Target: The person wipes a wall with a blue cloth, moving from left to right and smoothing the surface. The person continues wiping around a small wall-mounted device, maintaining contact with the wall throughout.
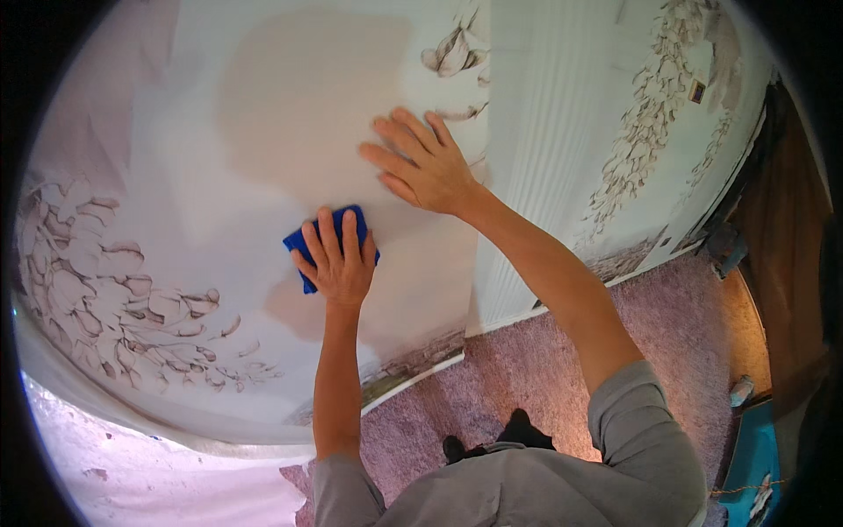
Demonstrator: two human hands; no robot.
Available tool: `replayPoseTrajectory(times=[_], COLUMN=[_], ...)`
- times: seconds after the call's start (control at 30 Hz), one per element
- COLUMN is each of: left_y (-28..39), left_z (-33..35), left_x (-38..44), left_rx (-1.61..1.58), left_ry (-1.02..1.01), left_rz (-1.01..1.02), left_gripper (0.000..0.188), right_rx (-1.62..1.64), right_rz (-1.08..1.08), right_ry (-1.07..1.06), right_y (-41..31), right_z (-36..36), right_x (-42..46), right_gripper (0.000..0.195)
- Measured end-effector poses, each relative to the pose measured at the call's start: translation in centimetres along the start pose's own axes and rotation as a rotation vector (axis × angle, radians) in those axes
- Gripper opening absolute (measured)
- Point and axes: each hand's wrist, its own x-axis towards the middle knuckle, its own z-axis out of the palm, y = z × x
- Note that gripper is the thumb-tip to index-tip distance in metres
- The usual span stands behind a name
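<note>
A large sheet of printed wallpaper with sketched flowers covers the wall before me. My left hand presses a folded blue cloth flat against it, fingers spread over the cloth. Higher up and to the right, my right hand rests on or just over the paper with its fingers apart and nothing in it; contact cannot be told for certain. A straight vertical edge or seam runs right of that hand, beside a pale ribbed strip.
Carpeted floor lies below the wall, with my dark shoes on it. A small switch or socket opening shows at the upper right. At the lower right are a blue-green container and a cord; pale sheeting lies lower left.
</note>
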Motion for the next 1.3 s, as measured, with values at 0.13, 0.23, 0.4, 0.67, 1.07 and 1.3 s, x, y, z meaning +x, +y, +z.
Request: replayPoseTrajectory(times=[0.13, 0.23, 0.4, 0.67, 1.07, 1.3], left_y=[-0.1, 0.0, 2.2, 4.2, 4.1, 4.1], left_z=[-0.3, -0.3, 0.1, 0.8, -0.7, 0.2], left_x=[0.0, 0.4, 1.1, 3.0, 8.6, 8.1], left_rx=[-0.009, 0.002, -0.017, -0.018, 0.028, 0.024], left_ry=[-0.023, 0.006, -0.012, 0.009, -0.037, 0.017], left_rz=[0.022, 0.024, -0.031, -0.036, -0.074, -0.086], left_gripper=[0.053, 0.055, 0.054, 0.057, 0.058, 0.061], right_rx=[-0.002, 0.042, 0.037, 0.076, 0.122, 0.171], right_rz=[-0.123, -0.128, -0.123, -0.111, -0.117, -0.116], right_ry=[-0.081, -0.038, -0.028, 0.017, -0.004, 0.028], right_y=[3.7, 3.7, 3.9, 4.0, 4.1, 4.3], right_z=[-1.4, -0.8, -1.1, -1.0, -1.0, -1.3], right_x=[-3.1, -3.9, -3.9, -3.9, -4.1, -3.7], right_gripper=[0.056, 0.055, 0.055, 0.053, 0.053, 0.053])
